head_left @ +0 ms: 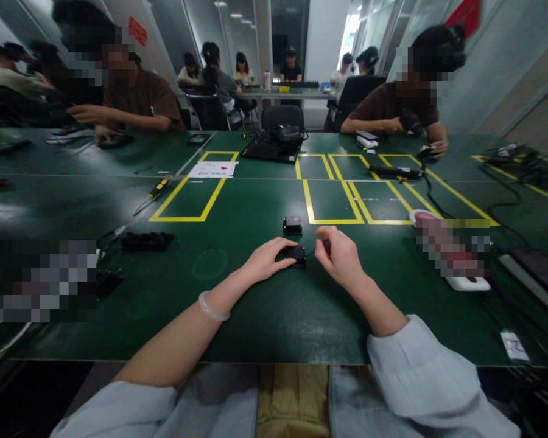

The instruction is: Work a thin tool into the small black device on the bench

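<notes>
My left hand (270,258) pinches a small black block (296,255) just below mid-frame, its left end hidden by my fingers. My right hand (340,255) is closed round a dark-handled tool (327,246), mostly covered; its shaft points at the block. Writing on the white sheet (214,170), upper left of centre, is too small to read; pixelation masks the pink-and-white object (448,249) at right.

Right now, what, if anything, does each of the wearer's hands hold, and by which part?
The left hand holds a small black block by its near and far edges; the right hand grips a thin-shafted tool by its dark handle.
</notes>
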`<action>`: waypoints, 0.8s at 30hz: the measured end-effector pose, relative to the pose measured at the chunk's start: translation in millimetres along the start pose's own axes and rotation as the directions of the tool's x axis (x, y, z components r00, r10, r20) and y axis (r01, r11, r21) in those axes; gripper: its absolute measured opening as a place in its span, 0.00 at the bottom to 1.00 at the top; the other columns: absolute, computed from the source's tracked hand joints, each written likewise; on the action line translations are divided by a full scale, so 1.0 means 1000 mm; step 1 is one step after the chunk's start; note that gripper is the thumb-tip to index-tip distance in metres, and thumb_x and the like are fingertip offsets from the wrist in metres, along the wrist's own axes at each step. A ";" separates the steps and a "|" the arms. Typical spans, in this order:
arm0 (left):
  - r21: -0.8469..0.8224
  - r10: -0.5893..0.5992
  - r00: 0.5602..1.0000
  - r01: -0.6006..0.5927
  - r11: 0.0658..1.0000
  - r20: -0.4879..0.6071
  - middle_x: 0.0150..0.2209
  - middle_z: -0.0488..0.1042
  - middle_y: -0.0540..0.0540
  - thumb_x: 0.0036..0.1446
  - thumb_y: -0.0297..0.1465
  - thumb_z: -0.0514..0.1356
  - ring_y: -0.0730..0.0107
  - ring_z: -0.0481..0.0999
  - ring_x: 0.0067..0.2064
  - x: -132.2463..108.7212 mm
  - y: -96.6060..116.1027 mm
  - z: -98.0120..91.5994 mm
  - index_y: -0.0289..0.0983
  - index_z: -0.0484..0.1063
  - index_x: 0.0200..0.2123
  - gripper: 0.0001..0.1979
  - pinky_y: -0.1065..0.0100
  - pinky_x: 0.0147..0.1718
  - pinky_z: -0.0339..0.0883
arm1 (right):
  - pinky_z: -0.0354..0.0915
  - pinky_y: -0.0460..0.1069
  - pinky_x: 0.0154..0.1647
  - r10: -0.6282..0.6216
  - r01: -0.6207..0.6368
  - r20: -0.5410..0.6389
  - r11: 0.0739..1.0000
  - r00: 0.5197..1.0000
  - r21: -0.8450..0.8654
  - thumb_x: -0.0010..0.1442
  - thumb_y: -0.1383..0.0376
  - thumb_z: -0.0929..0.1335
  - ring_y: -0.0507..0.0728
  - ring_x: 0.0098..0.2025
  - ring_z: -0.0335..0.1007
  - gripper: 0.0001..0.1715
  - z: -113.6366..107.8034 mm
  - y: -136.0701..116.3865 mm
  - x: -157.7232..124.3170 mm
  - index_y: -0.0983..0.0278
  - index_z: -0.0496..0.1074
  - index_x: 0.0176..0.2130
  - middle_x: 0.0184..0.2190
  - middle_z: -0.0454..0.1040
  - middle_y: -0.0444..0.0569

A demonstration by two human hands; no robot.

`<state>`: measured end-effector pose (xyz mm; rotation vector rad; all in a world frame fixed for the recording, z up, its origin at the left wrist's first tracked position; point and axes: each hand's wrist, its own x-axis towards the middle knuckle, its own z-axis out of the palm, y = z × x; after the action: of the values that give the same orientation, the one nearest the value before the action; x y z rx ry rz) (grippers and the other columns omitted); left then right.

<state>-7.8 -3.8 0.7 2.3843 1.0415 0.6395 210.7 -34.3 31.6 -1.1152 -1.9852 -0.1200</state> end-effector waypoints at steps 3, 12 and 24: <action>0.002 0.004 1.000 -0.004 1.000 -0.003 0.49 0.71 0.44 0.61 0.38 0.58 0.60 0.71 0.51 0.000 0.000 0.000 0.42 0.66 0.54 0.19 0.60 0.50 0.65 | 0.63 0.50 0.35 -0.016 0.016 0.013 1.000 1.000 -0.005 0.63 0.66 0.61 0.55 0.30 0.67 0.07 0.000 0.001 0.000 0.62 0.65 0.42 0.29 0.72 0.47; 0.007 0.007 1.000 -0.007 1.000 -0.003 0.48 0.71 0.45 0.61 0.39 0.58 0.60 0.71 0.50 0.001 -0.002 0.001 0.42 0.66 0.54 0.19 0.60 0.49 0.65 | 0.59 0.49 0.31 -0.031 0.031 0.007 1.000 0.999 0.004 0.66 0.60 0.62 0.53 0.26 0.62 0.12 -0.001 0.001 0.000 0.61 0.64 0.31 0.25 0.70 0.45; 0.014 0.002 1.000 -0.002 1.000 -0.004 0.50 0.71 0.44 0.61 0.39 0.58 0.59 0.71 0.50 0.001 -0.003 0.003 0.42 0.66 0.55 0.19 0.58 0.50 0.65 | 0.60 0.49 0.32 -0.034 0.032 0.028 0.998 0.999 0.058 0.65 0.57 0.62 0.53 0.27 0.63 0.12 0.000 0.002 -0.004 0.61 0.65 0.33 0.26 0.71 0.46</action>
<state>-7.4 -2.0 -2.8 2.3975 1.0488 0.6395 213.4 -35.5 27.5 -1.0530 -2.0209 -0.0644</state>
